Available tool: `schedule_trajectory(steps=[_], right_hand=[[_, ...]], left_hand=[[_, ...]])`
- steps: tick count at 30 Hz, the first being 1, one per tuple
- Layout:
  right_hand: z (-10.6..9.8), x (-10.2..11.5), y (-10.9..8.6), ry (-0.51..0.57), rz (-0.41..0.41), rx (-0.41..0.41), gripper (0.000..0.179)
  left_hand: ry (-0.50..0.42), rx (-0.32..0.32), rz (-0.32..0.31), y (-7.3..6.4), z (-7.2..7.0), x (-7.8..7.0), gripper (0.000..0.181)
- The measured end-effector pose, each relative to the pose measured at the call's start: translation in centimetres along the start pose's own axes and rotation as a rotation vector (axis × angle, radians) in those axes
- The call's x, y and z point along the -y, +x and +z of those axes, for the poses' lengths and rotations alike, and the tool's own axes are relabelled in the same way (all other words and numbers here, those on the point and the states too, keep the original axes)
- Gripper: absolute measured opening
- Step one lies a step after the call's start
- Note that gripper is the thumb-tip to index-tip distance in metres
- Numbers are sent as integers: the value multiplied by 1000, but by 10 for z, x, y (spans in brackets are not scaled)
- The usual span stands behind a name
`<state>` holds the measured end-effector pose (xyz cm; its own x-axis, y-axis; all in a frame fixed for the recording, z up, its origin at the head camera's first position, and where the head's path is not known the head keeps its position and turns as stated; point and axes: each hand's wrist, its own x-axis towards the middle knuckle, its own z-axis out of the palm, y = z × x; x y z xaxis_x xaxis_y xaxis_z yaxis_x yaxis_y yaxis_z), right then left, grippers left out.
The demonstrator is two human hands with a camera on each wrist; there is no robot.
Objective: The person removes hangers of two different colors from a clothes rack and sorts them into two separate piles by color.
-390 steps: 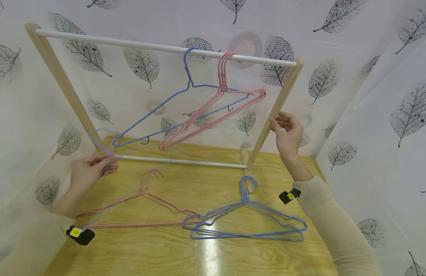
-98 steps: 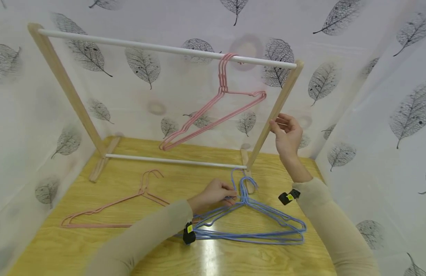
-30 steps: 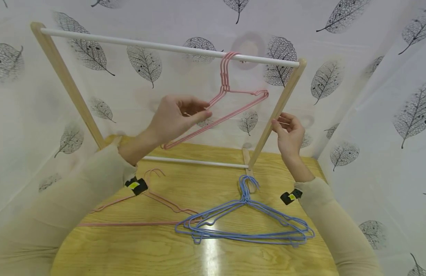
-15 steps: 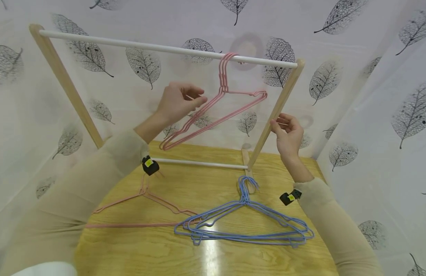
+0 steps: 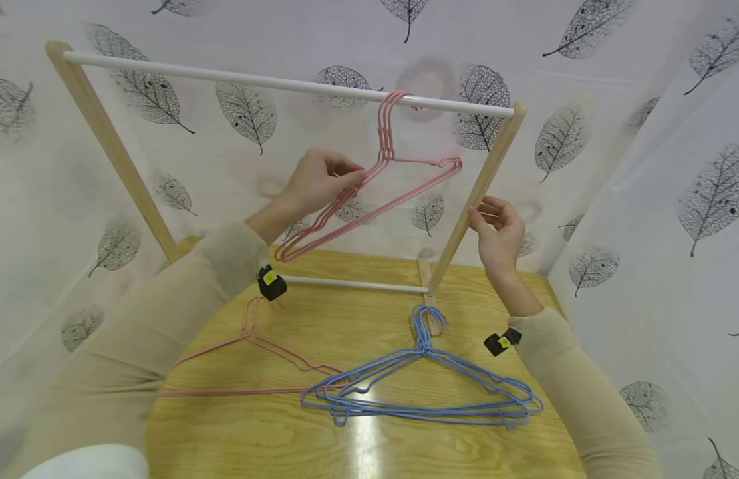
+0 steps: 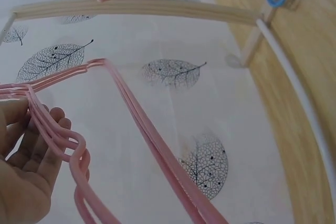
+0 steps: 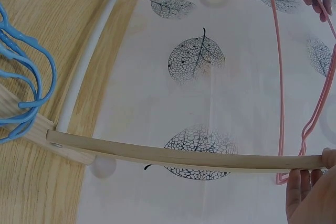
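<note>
Several pink wire hangers point(image 5: 388, 153) hang from the rack's white top bar point(image 5: 225, 76), toward its right end. My left hand point(image 5: 318, 179) pinches their sloping left shoulders between thumb and fingers; the left wrist view shows the pink wires passing through this hand. At the right, my right hand point(image 5: 503, 236) holds the rack's wooden post point(image 5: 482, 186), thumb in front and fingers behind. On the table in front of the rack's right foot lies an overlapping stack of blue hangers point(image 5: 424, 342).
Pink hangers point(image 5: 245, 390) lie on the wooden table point(image 5: 453, 452) left of the blue stack, partly hidden by my left sleeve. A white lower bar point(image 5: 357, 285) joins the rack's feet. Leaf-patterned sheeting point(image 5: 596, 133) encloses the table.
The blue hanger that hung on the bar is gone from it. My left hand laid a blue hanger on the blue stack, then rose to the hanging pink hangers. My right hand has stayed put.
</note>
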<state>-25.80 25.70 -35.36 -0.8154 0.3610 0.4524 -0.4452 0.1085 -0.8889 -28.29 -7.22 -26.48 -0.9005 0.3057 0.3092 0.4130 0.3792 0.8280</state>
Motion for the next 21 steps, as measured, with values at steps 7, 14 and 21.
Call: schedule_trajectory(steps=[7,14,21], right_hand=[[1,0,-1,-26,-4,10,20],[1,0,-1,-18,-3,1,20],[1,-1,-1,-15,8,0,19]], left_hand=[[3,-21,-24,0,-1,1,21],[26,-65,-55,-1,-11,4,23],[15,-102,-24,-5,-21,3,22]])
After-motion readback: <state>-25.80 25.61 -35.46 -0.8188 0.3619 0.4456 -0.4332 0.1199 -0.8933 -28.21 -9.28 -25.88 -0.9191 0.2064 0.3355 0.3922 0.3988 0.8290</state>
